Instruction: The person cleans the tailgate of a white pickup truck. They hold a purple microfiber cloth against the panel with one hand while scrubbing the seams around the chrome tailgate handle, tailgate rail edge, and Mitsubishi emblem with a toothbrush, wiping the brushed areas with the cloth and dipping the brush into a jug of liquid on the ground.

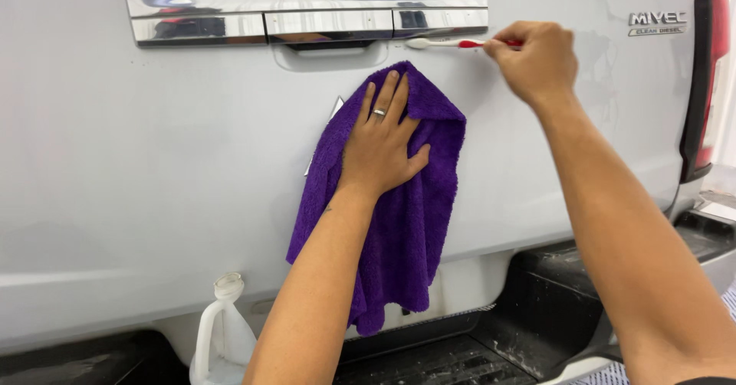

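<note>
- At the chrome trim strip (307, 9) on the white tailgate (138, 163): a small brush (452, 43), white head and red handle, lies level with its bristles touching the panel just under the strip's right end.
- Right hand (537, 59): fingers closed around the red handle.
- Left hand (383, 140): fingers spread flat, ring on one, pressing a purple cloth (406, 224) against the panel below the handle recess (322, 52).
- Cloth: thick, fluffy pile, hangs in loose folds.
- Trim: mirror-smooth. Tailgate: glossy paint.
- Risk, judged: grit in the bristles could scratch paint or chrome; if the flat hand eases, the cloth slides down onto the dirty black bumper (537, 316).
- White plastic jug (222, 331) stands below left.
</note>
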